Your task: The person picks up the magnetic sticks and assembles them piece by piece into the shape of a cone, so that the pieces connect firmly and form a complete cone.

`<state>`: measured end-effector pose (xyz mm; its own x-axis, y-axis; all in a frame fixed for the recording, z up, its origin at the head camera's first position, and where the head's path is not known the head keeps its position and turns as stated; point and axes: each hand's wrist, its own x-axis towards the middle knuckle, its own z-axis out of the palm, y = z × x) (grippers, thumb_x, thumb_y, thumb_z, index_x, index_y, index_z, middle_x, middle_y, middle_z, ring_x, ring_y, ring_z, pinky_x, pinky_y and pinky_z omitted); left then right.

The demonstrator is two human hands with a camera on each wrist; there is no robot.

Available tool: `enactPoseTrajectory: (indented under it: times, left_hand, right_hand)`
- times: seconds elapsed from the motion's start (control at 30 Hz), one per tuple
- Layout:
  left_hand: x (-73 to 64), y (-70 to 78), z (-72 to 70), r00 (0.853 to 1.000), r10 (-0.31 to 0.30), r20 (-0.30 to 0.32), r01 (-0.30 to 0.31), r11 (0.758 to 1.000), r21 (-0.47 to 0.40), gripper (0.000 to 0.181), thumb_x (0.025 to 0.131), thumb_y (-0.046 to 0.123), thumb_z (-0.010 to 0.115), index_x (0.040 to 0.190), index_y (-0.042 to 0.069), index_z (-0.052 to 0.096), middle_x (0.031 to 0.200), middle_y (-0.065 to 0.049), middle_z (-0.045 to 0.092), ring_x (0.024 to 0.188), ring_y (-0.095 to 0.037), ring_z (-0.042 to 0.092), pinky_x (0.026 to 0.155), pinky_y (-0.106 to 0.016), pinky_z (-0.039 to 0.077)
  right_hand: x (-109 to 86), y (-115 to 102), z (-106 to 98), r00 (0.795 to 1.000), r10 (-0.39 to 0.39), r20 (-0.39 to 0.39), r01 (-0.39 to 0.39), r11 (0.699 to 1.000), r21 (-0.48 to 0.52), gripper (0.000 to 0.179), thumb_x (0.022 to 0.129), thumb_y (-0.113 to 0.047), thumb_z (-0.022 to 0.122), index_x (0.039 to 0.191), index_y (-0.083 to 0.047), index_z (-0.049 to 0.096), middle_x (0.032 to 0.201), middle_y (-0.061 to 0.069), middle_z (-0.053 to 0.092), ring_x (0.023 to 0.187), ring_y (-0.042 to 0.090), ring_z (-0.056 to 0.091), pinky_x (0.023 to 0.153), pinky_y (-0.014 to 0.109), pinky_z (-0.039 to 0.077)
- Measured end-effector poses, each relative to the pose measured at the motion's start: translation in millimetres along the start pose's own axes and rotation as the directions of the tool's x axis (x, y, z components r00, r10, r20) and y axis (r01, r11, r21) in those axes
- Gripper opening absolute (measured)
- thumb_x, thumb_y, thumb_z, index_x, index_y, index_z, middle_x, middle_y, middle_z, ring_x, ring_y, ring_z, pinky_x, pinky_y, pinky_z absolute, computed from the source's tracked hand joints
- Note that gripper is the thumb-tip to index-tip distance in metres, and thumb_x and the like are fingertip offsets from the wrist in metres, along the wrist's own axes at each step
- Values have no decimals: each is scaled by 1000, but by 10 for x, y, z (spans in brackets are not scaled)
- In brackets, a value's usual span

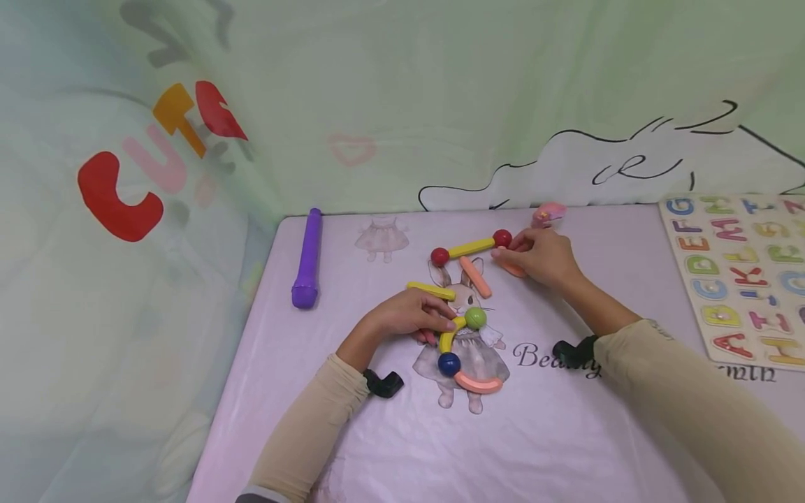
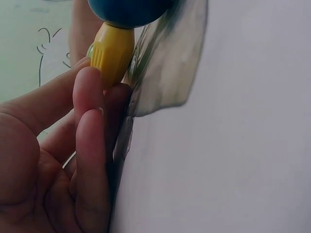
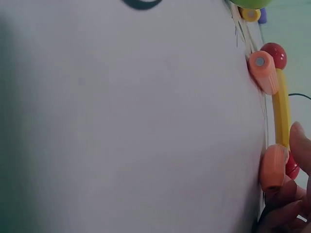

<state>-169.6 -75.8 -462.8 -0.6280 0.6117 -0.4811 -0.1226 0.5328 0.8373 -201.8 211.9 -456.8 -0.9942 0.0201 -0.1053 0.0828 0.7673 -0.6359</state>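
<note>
My left hand (image 1: 409, 313) pinches a curved yellow stick (image 1: 446, 341) that joins a green ball (image 1: 476, 318) and a blue ball (image 1: 449, 364). A curved pink-orange stick (image 1: 479, 383) extends from the blue ball. In the left wrist view, the fingertips grip the yellow stick (image 2: 112, 51) just under the blue ball (image 2: 129, 10). My right hand (image 1: 544, 257) holds an orange stick (image 1: 514, 267) beside a red ball (image 1: 502, 238); its fingers partly hide the stick. That ball and another red ball (image 1: 439, 257) cap a straight yellow stick (image 1: 472, 247).
A loose orange stick (image 1: 475, 277) and a yellow stick (image 1: 431, 290) lie between the hands. A purple toy microphone (image 1: 306, 269) is at the left, an alphabet board (image 1: 711, 279) at the right. Behind the right hand sits a small pink item (image 1: 549, 212). Printed fabric curtains (image 1: 390, 105) border the table.
</note>
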Motion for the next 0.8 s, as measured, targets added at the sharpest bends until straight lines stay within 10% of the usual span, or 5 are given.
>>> enactPoseTrajectory:
  times: [0.8]
  left_hand:
    - [1, 1, 5, 1000, -5, 0, 5, 1000, -19, 29, 91, 25, 79, 116, 12, 76, 75, -2, 72, 57, -10, 64, 55, -21, 54]
  right_hand:
    - [-56, -14, -32, 991, -66, 113, 73, 996, -60, 27, 93, -33, 72, 102, -7, 67, 80, 7, 58, 75, 23, 51, 61, 32, 37]
